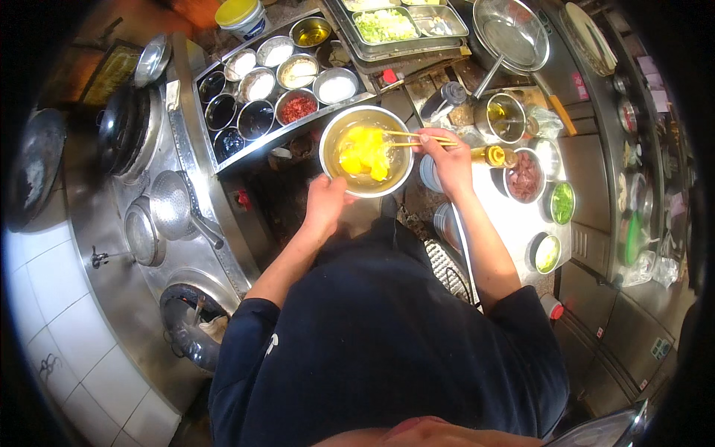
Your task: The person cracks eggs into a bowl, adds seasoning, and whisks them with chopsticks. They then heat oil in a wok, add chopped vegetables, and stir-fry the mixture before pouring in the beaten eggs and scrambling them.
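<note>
A round stainless steel bowl [330,129] is held up in front of my body, with yellow egg [357,159] in clear liquid inside. My left hand [327,200] grips its lower left rim, thumb on the edge and fingers partly hidden beneath. A pair of chopsticks [410,139] is held in my right hand [445,156] at the bowl's right side, their tips in the egg. Just right of that hand stands a bottle of yellow liquid [494,156].
Seasoning bowls stand in a metal tray [268,146] at upper left. A wok [192,335] and a perforated ladle [170,204] lie along the left range. On the right counter [497,223] are a bowl of raw meat [524,176] and chopped greens [562,202]. A strainer [511,36] rests above.
</note>
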A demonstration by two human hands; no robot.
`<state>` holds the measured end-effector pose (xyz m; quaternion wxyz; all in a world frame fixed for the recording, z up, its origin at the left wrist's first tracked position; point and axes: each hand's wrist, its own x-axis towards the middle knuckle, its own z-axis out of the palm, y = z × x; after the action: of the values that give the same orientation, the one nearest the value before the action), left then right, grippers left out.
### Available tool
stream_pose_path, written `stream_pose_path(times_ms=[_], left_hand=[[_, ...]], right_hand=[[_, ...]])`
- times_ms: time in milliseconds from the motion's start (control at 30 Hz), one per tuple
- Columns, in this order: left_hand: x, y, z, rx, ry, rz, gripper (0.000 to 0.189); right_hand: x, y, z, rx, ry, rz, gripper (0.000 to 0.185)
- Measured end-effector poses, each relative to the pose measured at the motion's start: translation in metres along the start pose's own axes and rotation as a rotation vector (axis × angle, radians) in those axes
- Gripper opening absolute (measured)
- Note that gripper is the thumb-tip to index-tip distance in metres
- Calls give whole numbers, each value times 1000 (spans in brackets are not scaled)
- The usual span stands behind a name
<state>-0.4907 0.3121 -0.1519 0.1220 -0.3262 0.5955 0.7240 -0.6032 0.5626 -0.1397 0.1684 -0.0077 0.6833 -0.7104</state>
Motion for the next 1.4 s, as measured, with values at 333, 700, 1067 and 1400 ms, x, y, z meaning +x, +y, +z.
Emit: stream_pose_path(times_ms=[333,700,1067,1400], left_hand=[[0,12,6,36,16,-6,27],[-1,11,8,31,20,-13,25],[-1,18,7,11,31,-12,25],[0,14,6,48,65,-20,26]], right_hand=[[-2,-11,3,67,-50,16,16],[2,-2,7,52,45,-78,15],[4,-6,11,41,-89,31,16],[5,-6,16,-55,43,-68,15]])
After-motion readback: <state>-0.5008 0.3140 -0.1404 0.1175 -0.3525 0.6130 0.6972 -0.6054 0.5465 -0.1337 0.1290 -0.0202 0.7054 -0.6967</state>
